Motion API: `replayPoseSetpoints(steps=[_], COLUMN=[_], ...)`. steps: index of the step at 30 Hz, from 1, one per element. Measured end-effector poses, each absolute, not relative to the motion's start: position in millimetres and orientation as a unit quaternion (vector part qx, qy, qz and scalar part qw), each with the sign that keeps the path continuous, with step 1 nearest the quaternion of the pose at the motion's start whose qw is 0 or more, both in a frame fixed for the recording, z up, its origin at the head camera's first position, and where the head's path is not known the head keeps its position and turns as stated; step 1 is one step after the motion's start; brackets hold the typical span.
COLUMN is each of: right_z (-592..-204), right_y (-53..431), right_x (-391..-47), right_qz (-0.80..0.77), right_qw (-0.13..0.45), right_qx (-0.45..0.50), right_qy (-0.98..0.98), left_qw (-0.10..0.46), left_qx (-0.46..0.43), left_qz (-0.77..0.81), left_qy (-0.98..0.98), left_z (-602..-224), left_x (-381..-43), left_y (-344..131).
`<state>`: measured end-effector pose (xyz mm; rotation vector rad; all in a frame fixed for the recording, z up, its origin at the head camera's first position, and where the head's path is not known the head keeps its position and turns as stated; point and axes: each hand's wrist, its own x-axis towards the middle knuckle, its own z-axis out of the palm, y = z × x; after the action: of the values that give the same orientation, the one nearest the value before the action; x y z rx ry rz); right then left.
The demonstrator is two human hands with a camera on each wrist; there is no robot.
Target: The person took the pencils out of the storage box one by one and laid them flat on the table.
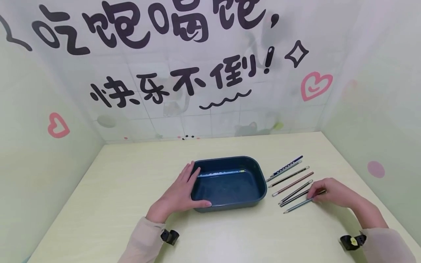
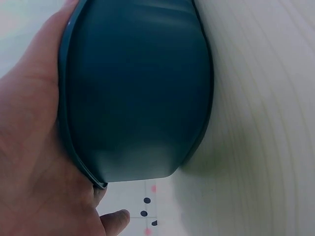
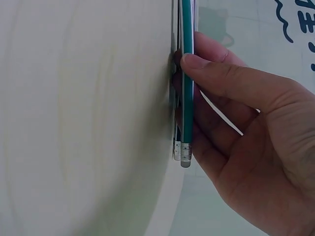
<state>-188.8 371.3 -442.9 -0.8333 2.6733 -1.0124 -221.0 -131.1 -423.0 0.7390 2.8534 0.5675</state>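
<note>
A dark blue rectangular plastic tub [image 1: 227,202] stands on the table, one blue pencil [image 1: 223,173] lying inside along its back wall. My left hand [image 1: 179,191] rests on the tub's left end, fingers spread over the rim and thumb along the front edge. In the left wrist view, the palm lies against the rim of the tub [image 2: 138,93]. My right hand [image 1: 332,191] pinches a green-blue pencil [image 3: 187,108] near its eraser end between thumb and fingers. Its sharpened tip points left, close over the table. Another pencil's eraser end shows right behind it in the right wrist view.
To the right of the tub, several pencils lie slanted side by side, among them a reddish one [image 1: 292,184], a black one [image 1: 289,176] and a dark blue one [image 1: 289,165]. Printed white walls enclose the pale wooden table [image 1: 108,197] at the back and sides.
</note>
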Motion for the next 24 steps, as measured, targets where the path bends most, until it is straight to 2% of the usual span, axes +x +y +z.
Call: replayPoseSetpoints(steps=[16, 24], right_z=[-443.7, -438.9], right_y=[366.6, 371.2], right_x=[-189.5, -187.0], right_qz=[-0.272, -0.258], right_qw=[0.024, -0.044], right_qx=[-0.27, -0.282], right_qy=[0.923, 0.923], left_qw=[0.069, 0.068], left_qx=[0.244, 0.244], left_qz=[0.186, 0.191], left_qy=[0.949, 0.948], left_z=[-421.0, -419.7], left_x=[-219.1, -219.4], left_y=[-131.9, -131.2])
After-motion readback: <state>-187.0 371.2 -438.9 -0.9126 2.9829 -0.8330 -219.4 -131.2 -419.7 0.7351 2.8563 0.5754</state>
